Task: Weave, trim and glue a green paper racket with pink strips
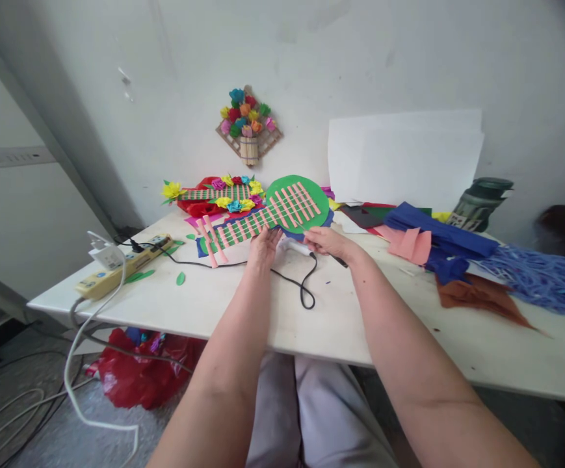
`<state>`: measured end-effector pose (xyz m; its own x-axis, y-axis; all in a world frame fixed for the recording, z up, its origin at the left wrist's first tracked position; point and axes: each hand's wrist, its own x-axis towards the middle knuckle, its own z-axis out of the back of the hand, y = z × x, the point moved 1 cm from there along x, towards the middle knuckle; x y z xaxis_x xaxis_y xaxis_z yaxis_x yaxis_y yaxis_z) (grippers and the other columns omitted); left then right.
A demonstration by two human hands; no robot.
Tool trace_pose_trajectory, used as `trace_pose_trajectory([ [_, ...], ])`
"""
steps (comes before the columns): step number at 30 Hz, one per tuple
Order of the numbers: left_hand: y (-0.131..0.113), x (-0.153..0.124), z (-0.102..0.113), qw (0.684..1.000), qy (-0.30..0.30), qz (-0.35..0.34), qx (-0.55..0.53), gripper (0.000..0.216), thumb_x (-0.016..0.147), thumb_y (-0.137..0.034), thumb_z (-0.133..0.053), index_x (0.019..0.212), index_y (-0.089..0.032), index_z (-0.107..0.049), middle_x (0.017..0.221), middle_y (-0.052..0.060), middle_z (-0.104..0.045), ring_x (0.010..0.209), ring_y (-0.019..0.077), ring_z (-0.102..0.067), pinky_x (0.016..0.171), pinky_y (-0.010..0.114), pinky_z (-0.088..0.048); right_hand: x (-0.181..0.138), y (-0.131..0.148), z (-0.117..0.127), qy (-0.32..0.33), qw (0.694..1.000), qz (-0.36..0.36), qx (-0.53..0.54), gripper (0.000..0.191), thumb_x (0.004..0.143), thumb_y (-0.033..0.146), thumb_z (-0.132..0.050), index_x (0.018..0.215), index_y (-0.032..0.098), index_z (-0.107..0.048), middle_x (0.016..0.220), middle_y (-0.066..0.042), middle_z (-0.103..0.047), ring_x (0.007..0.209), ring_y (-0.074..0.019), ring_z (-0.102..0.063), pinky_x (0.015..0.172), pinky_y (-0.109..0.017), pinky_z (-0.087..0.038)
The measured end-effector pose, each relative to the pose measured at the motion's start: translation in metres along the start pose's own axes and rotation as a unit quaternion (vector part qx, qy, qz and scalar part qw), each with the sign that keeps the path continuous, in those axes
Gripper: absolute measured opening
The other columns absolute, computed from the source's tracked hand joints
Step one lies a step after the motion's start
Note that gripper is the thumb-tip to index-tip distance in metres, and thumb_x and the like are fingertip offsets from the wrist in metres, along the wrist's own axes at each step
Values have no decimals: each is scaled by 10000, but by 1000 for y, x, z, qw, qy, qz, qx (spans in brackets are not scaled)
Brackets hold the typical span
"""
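Green woven paddle [282, 213], one; left hand [264, 247], right hand [328, 242] touching.

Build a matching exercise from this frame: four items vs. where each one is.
1 power strip
2 flower basket
3 red bag
4 woven green paper

a on the wall
b under the table
c at the left hand fingertips
d at the table's left end

Pairs: 1-d, 2-a, 3-b, 4-c
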<state>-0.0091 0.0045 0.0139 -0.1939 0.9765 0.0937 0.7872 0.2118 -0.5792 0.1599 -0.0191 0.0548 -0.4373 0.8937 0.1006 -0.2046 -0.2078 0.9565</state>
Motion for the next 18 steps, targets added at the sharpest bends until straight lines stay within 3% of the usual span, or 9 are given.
trace_pose_trajectory([
  [7, 1, -2, -2, 999, 27, -17, 19, 136, 783, -169, -555, 916, -175, -579, 1002, 77, -651, 1026, 184, -577, 907, 354, -436, 12, -9, -33, -55, 997, -48, -28, 223, 844, 321, -470, 705, 160, -536, 355, 65, -462, 280, -54, -385, 310, -139, -314],
  [18, 8, 0, -2, 998, 54, -18, 12, 97, 756, -166, -580, 853, -171, -577, 976, 74, -655, 1025, 194, -578, 916, 368, -416, 19, -16, -42, -80, 990, -78, -86, 235, 840, 318, -464, 668, 171, -530, 317, 61, -457, 220, -60, -336, 268, -157, -245],
])
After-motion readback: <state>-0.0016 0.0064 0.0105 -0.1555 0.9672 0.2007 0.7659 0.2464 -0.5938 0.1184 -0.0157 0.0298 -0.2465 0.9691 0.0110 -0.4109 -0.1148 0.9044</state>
